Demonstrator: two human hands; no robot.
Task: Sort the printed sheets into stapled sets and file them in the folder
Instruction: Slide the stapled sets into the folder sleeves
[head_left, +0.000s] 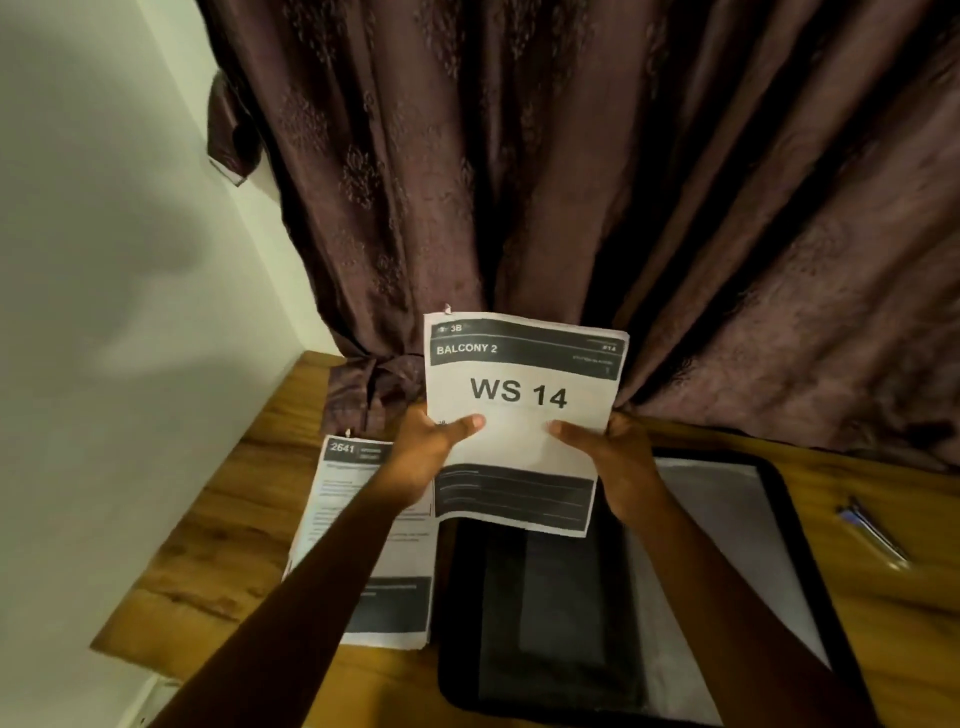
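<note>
A stapled set of printed sheets (519, 395), headed "BALCONY 2" and "WS 14", is held up above the table. My left hand (431, 452) grips its left edge with the thumb on the front. My right hand (618, 462) grips its right edge the same way. A second printed set (358, 587), marked "2641", lies flat on the table under my left forearm. The black folder (540, 613) lies open below the raised sheets, with a clear plastic sleeve (727, 519) on its right half.
A pen (872, 535) lies on the wooden table (218, 540) to the right of the folder. A brown curtain (571, 182) hangs behind the table, its hem bunched on the tabletop. A white wall stands at the left.
</note>
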